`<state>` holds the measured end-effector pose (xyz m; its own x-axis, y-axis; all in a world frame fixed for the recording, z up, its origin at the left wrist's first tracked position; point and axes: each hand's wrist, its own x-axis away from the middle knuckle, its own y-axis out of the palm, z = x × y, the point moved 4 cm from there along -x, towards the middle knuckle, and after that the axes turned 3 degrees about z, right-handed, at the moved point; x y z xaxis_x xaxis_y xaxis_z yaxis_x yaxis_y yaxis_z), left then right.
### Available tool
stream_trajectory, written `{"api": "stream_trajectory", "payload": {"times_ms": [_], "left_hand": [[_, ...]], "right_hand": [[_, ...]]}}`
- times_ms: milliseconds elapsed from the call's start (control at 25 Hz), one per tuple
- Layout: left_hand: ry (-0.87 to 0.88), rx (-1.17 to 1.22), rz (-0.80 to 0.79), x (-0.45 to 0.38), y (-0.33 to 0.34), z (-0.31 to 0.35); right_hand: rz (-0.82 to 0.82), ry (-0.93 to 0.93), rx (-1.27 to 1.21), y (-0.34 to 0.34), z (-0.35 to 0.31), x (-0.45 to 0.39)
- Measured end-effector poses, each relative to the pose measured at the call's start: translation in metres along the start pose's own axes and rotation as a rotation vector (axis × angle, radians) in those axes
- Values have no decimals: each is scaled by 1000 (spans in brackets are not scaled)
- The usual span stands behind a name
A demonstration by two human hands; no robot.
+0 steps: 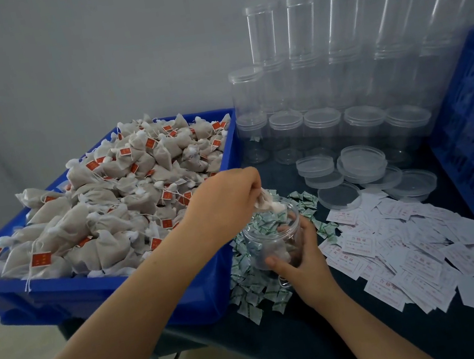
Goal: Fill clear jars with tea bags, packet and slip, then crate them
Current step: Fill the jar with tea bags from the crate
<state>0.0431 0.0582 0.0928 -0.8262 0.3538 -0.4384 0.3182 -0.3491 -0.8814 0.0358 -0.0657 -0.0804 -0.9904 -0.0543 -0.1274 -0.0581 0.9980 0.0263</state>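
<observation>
Leftward, blue plastic bin [61, 298] heaped with beige tea bags [114, 206]; stacked clear lidded jars [320, 87] behind, green-white packets [255, 295] and white paper slips [398, 252] on dark table [318, 338]. Right hand [300, 258] grips open clear jar [270, 236] over packets; left hand [226, 200] pinches tea bag [264, 201] at jar mouth.

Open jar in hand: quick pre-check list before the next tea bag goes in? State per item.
1. Jar gripped by right hand: ok.
2. Jar mouth open, lid off: ok.
3. Left hand pinches a tea bag over the mouth: ok.
4. Room left in jar: ok, contents sit low.
5. Bag count: cannot tell.
6. Packets and slips within reach: ok.
</observation>
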Motion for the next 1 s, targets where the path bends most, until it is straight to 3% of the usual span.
{"api": "stream_trajectory", "payload": {"times_ms": [280, 480, 640, 880, 1000], "left_hand": [[121, -109, -123, 5, 28, 16], [49, 50, -225, 2, 38, 19], [35, 124, -133, 4, 27, 10], [-201, 98, 26, 7, 3, -55], [-332, -77, -200, 21, 11, -92]], "right_hand": [[16, -10, 26, 0, 3, -2], [49, -17, 46, -2, 2, -2], [11, -48, 12, 0, -1, -1], [8, -41, -29, 0, -1, -1], [1, -27, -24, -1, -2, 0]]}}
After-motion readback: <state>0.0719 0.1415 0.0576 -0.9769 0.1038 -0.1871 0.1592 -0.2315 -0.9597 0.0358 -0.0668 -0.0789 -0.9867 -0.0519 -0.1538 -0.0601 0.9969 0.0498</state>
